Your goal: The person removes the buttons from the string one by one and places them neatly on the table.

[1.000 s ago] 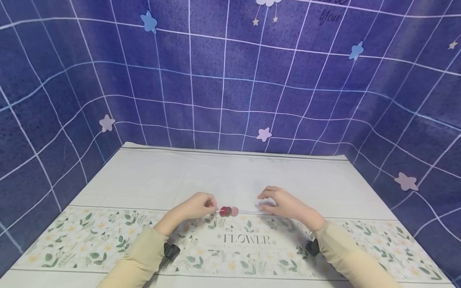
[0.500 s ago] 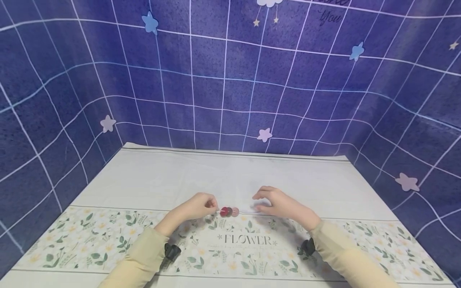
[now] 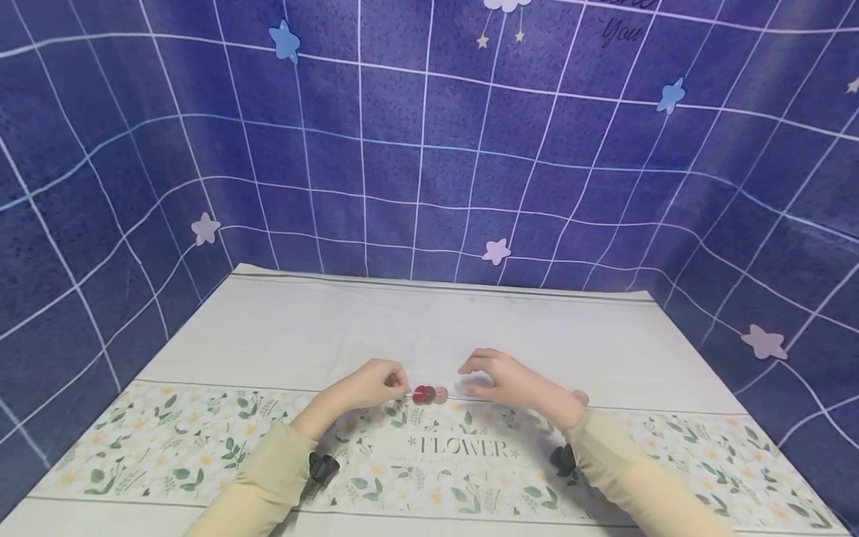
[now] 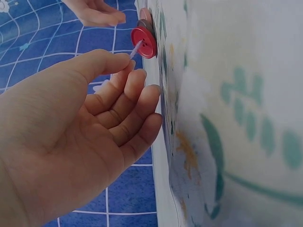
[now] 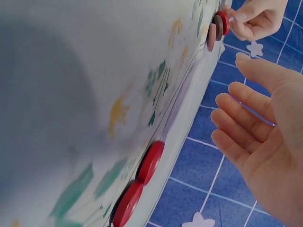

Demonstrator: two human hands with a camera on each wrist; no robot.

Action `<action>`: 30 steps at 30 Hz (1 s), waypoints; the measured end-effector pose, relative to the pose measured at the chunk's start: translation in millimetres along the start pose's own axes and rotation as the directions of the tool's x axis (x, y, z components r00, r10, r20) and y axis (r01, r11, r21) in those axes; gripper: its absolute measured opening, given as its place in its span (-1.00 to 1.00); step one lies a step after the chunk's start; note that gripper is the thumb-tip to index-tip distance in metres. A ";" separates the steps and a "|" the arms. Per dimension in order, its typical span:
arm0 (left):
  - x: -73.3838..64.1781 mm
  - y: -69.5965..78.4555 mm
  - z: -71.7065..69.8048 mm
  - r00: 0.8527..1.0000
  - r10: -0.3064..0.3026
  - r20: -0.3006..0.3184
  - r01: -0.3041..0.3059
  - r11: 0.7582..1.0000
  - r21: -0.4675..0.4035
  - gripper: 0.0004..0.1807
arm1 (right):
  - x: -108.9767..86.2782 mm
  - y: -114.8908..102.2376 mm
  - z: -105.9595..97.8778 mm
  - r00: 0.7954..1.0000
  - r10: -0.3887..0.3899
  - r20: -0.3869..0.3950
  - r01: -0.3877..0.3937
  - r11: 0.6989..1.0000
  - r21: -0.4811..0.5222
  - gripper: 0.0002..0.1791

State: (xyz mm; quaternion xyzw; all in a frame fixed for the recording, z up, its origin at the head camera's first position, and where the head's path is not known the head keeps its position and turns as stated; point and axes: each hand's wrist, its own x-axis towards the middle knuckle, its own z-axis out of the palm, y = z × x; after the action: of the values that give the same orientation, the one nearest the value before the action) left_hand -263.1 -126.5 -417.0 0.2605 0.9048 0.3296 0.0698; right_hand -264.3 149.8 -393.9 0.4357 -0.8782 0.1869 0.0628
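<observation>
Red btn (image 4: 147, 41), overlapping brown btn (image 3: 430, 396), then pink btn (image 3: 441, 395): on cloth (image 3: 429, 321) btwn hands; brown mostly covered. L hand (image 3: 372, 384): thumb & fingertip pinch pale cord (image 4: 135, 50) beside red btn; cord end hidden in grip. R hand (image 3: 503, 379): fingers apart, holding nothing, nr pink btn. Addl. red btns (image 5: 152, 163), qty 2: nr R wrist, mostly hidden in head view.

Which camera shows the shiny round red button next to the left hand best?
The left wrist view: the shiny round red button shows its face there, with holes and the thin pale string that the left hand pinches. The head view shows it tiny; the right wrist view shows it nearly edge-on.
</observation>
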 end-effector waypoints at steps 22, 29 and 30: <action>0.4 -1.3 0.1 1.000 0.025 0.015 -0.025 1.000 0.007 -0.94 | 17.4 -10.4 12.5 0.998 -0.056 0.042 0.055 0.998 0.032 -0.69; 1.4 -2.1 -0.3 1.000 0.024 0.016 -0.025 1.000 0.016 -0.93 | 25.2 -16.2 15.3 0.997 -0.060 0.050 0.057 0.996 0.067 -0.64; 1.2 -1.9 -0.5 1.000 0.024 0.016 -0.025 1.000 0.016 -0.92 | 26.0 -16.5 16.1 0.997 -0.058 0.054 0.054 0.996 0.071 -0.64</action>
State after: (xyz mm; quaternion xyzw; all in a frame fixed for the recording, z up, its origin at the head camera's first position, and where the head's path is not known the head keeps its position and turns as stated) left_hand -265.1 -127.4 -417.8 0.2749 0.9036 0.3208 0.0709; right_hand -266.4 115.3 -397.0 0.4673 -0.8600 0.2034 0.0282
